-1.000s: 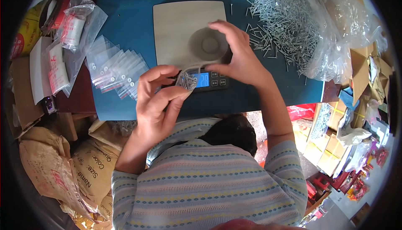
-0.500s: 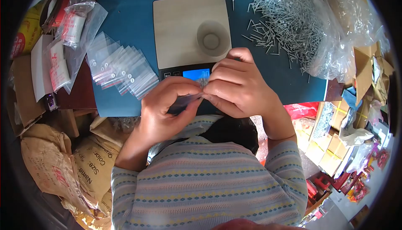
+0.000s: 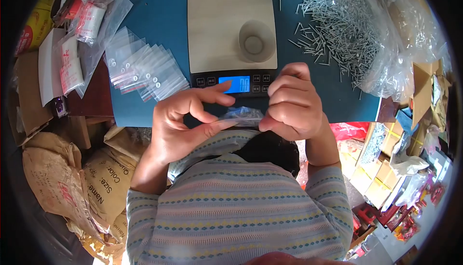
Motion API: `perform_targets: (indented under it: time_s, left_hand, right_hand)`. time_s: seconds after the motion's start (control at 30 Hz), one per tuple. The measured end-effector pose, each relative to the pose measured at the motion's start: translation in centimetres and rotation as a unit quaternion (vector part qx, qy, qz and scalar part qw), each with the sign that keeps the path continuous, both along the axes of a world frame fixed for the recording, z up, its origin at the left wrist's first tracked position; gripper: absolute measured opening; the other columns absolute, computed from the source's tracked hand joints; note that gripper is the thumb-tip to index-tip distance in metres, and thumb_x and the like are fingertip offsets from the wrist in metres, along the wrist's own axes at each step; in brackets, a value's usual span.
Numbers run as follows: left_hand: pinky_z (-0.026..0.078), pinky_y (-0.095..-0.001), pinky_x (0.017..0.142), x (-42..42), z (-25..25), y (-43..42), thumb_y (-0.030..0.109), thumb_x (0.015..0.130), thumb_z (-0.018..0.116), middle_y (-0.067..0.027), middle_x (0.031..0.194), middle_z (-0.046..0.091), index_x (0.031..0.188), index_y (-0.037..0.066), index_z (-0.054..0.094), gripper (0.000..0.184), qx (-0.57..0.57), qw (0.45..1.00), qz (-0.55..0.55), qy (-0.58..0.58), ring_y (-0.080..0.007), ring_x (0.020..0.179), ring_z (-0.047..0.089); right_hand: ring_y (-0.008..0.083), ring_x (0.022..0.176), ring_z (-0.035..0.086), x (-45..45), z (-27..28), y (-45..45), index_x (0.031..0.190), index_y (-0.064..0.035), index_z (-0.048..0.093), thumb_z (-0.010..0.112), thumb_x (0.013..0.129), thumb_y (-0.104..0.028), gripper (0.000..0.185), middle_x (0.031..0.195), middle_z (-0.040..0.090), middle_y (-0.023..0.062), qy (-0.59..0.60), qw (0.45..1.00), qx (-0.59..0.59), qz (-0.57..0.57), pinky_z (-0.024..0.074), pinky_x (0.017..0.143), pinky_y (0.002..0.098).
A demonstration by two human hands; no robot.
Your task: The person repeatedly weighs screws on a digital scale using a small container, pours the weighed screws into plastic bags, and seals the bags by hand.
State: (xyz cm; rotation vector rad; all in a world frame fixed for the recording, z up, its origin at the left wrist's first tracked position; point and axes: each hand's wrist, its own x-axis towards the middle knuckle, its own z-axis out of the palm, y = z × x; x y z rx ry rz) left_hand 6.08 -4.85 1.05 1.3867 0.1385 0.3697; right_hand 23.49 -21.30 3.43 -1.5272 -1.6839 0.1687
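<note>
A small clear bag (image 3: 245,113) hangs stretched between the two hands, just off the near edge of the surface (image 3: 154,4) and close to the wearer's body; its contents are too blurred to tell apart now. The left hand (image 3: 179,120) has its end in a narrow grip of thumb and forefinger, the other fingers spread, while the right hand (image 3: 295,103) is curled tight, its grip closed on the opposite end. A second ago the right hand was at the small cup (image 3: 257,41) and the left held the bag, with screws visible in it, over the lit display (image 3: 234,85); then the hands met, and now they are drawn apart along the bag's edge. This suggests the work has passed from the scale (image 3: 212,33) to the bag itself, probably its mouth. The cup stands on the scale's plate, untouched. To the left lie a fan of flat plastic bags (image 3: 144,69) and, farther out, wrapped packets (image 3: 91,21); to the right, loose screws (image 3: 342,28) spread beside a large plastic sack (image 3: 386,52).
</note>
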Motion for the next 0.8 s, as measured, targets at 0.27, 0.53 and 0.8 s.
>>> perform_targets:
  time_s: [0.27,0.53,0.8]
  left_hand:
    - [0.058,-0.0315,0.073,-6.9,1.7,5.2,-0.013,0.070,0.074,-0.0179,0.087,0.071,0.073,0.000,0.062,0.018,0.066,0.980,-0.072,0.172,-0.0252,0.086,0.071]
    - [0.052,-0.0322,0.070,-8.0,2.0,6.5,0.000,0.076,0.073,-0.0154,0.085,0.069,0.089,-0.004,0.066,0.016,0.328,0.864,0.008,0.382,-0.0237,0.079,0.069]
    - [0.050,-0.0405,0.094,-2.8,-1.9,2.4,-0.005,0.079,0.064,-0.0192,0.115,0.064,0.104,-0.001,0.065,0.025,0.524,0.823,0.079,0.204,-0.0339,0.114,0.059]
  right_hand:
    - [0.0305,0.096,0.059,5.3,-3.2,-3.2,0.104,-0.0067,0.063,0.073,0.081,-0.021,0.030,0.102,0.063,0.0115,0.041,0.968,-0.114,-0.220,0.0457,0.086,0.0393]
    - [0.0380,0.101,0.055,13.7,-8.9,-6.0,0.110,-0.0082,0.062,0.070,0.084,-0.035,0.038,0.106,0.062,0.0150,-0.299,0.763,-0.149,-0.554,0.0441,0.090,0.0453]
    - [0.0395,0.107,0.050,11.9,-9.0,-4.7,0.107,-0.0120,0.063,0.076,0.077,-0.033,0.039,0.109,0.060,0.0157,-0.187,0.846,-0.141,-0.480,0.0416,0.092,0.0472]
